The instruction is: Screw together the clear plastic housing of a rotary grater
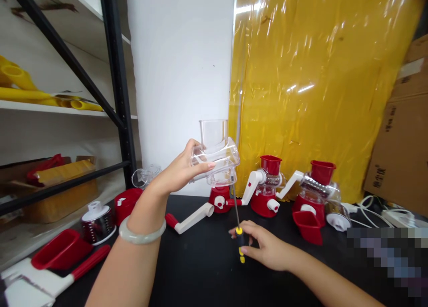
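My left hand (187, 164) grips a clear plastic grater housing (217, 157), its chute pointing up, and holds it above the black table. In my right hand (262, 244) is a screwdriver (240, 240) with a black and yellow handle, its fingers closed around that handle. The long shaft points upward and its tip is at the lower rim of the housing; whether it touches a screw I cannot make out. Behind the housing stands a red grater base (220, 199). A white crank with a red grip (194, 218) lies on the table below my left hand.
Two assembled red rotary graters (267, 186) (312, 191) stand at the back right, near a drum blade (337, 215) and white cables (371, 209). At left lie a red hopper (62, 249), another drum (96, 222) and a crank (50, 275). A black-framed shelf (117, 75) rises at left.
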The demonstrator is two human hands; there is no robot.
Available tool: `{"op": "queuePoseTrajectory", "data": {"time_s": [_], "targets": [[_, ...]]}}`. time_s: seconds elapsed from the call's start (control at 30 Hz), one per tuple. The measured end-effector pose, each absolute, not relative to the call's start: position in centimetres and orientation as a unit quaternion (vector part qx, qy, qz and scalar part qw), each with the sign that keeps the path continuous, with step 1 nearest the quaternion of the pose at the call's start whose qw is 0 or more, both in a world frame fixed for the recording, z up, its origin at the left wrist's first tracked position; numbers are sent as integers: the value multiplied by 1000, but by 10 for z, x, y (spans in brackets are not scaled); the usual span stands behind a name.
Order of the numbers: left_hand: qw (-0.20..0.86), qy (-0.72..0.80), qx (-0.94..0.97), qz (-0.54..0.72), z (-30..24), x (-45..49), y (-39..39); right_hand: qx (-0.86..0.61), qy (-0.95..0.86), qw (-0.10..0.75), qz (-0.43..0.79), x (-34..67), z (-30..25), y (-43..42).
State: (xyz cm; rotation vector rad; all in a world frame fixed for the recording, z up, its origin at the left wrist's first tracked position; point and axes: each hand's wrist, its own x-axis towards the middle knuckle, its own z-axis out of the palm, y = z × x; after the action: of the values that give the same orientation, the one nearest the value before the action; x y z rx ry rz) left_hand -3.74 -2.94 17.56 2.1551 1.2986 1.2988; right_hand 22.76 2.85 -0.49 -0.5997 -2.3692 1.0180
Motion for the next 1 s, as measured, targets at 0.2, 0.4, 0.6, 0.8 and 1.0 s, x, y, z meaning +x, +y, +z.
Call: {"op": "queuePoseTrajectory", "data": {"time_s": [0.2,0.4,0.6,0.8,1.0], "targets": [[156,454,750,455,175,-31,-27,-303,-856,270,320,219,-7,29],[142,447,756,457,175,-32,-29,-251,-837,225,430,226,-7,26],[163,439,757,455,175,-31,-30,-283,-814,282,421,216,-18,28],[151,439,761,453,174,-30,-30,-230,-817,312,426,220,-11,23],[149,447,757,453,175,-34,-30,-254,-824,366,351,218,-15,30]]}}
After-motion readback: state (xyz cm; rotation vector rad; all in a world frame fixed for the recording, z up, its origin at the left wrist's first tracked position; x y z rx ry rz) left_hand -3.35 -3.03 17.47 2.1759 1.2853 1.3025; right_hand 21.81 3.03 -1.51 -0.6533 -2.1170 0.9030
